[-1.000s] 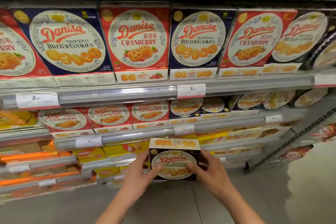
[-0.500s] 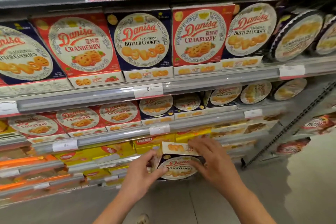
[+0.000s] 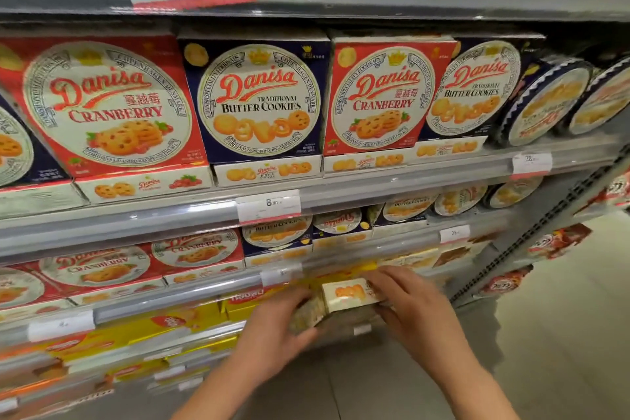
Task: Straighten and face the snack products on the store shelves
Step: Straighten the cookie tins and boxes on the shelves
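Below the third shelf rail, in front of the yellow packs (image 3: 191,324), a small cookie box (image 3: 344,297) is held between both hands with its cream side panel turned upward. Left hand (image 3: 276,327) grips the box's left end, fingers curled round it. Right hand (image 3: 412,307) grips the right end, fingers bent over the top edge and thumb beneath. On the upper shelf (image 3: 409,181), red cranberry boxes (image 3: 102,106) and a blue butter cookie box (image 3: 259,102) stand upright, faces forward, side by side and touching. Round tins (image 3: 545,102) at the right lean at a tilt. A price tag (image 3: 269,206) sits on the rail.
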`<action>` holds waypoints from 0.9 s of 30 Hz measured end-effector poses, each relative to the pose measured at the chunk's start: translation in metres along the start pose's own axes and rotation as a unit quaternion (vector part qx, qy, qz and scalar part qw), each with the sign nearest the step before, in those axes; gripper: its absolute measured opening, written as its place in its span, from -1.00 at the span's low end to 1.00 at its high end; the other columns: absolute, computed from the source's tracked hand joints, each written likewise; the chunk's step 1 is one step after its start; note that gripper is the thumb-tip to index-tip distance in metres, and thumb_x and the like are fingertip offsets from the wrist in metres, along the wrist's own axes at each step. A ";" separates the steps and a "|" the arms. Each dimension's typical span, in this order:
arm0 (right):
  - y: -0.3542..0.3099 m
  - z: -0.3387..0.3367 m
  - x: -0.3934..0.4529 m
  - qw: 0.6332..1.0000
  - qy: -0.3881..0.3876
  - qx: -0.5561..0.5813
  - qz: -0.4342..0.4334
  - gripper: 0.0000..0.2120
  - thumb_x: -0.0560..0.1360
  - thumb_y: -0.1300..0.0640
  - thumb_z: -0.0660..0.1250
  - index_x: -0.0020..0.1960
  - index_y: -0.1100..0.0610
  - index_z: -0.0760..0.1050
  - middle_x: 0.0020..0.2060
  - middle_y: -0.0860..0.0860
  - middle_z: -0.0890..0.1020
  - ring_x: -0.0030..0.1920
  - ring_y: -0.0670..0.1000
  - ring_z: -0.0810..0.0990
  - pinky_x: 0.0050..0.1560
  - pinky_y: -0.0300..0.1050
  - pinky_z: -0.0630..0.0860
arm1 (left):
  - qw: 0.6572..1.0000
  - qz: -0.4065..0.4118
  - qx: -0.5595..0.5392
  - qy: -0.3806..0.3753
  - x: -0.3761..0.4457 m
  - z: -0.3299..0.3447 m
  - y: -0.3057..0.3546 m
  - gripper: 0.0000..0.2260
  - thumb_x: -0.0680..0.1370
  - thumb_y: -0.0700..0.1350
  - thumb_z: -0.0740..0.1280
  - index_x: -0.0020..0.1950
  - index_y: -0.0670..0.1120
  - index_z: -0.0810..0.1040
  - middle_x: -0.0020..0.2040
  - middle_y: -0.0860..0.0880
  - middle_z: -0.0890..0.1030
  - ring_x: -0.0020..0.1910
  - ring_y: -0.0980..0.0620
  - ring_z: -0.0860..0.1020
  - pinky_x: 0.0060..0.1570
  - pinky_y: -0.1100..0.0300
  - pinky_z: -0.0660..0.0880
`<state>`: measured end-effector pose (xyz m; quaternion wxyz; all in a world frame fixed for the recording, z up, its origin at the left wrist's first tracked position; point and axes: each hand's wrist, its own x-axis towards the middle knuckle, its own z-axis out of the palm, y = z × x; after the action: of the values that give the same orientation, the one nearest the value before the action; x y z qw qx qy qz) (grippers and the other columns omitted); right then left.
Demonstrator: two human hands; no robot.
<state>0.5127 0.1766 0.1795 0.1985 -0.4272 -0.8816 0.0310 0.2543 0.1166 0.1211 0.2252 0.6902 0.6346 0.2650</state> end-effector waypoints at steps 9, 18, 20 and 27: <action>0.003 -0.013 0.017 0.987 0.071 -0.116 0.081 -0.53 0.35 0.31 0.56 0.24 0.18 0.62 0.18 0.14 0.61 0.09 0.22 0.62 -0.02 0.11 0.64 | 0.985 0.036 0.156 -0.069 0.012 0.008 -0.067 -0.24 0.43 0.38 0.30 0.57 0.13 0.27 0.51 0.03 0.42 0.47 -0.07 0.43 0.46 -0.09 0.37; -0.008 -0.008 0.053 0.971 0.146 -0.159 0.099 -0.59 0.41 0.33 0.51 0.25 0.25 0.61 0.19 0.21 0.59 0.13 0.27 0.58 -0.03 0.10 0.60 | 0.975 0.048 0.192 -0.101 0.015 0.004 -0.078 -0.19 0.19 0.24 0.52 0.41 -0.02 0.56 0.46 -0.04 0.50 0.39 -0.09 0.52 0.46 -0.04 -0.03; -0.008 -0.003 0.059 0.970 0.146 -0.165 0.098 -0.58 0.42 0.32 0.50 0.27 0.24 0.60 0.21 0.22 0.59 0.14 0.27 0.57 -0.05 0.10 0.59 | 0.970 0.051 0.211 -0.107 0.016 0.004 -0.077 -0.22 0.18 0.23 0.53 0.37 -0.01 0.59 0.46 -0.05 0.51 0.38 -0.09 0.53 0.47 -0.07 -0.01; 0.009 0.008 0.074 0.980 0.121 -0.142 0.074 -0.50 0.40 0.35 0.49 0.33 0.21 0.55 0.20 0.20 0.56 0.14 0.27 0.56 -0.09 0.15 0.59 | 0.962 0.029 0.238 -0.131 0.016 0.010 -0.070 -0.24 0.19 0.26 0.51 0.36 0.02 0.60 0.45 -0.05 0.51 0.40 -0.11 0.52 0.44 -0.15 0.26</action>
<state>0.4753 0.2399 0.1943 0.2379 -0.5158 -0.8124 -0.1319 0.2084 0.1395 0.0694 0.1275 0.7707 0.6240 0.0201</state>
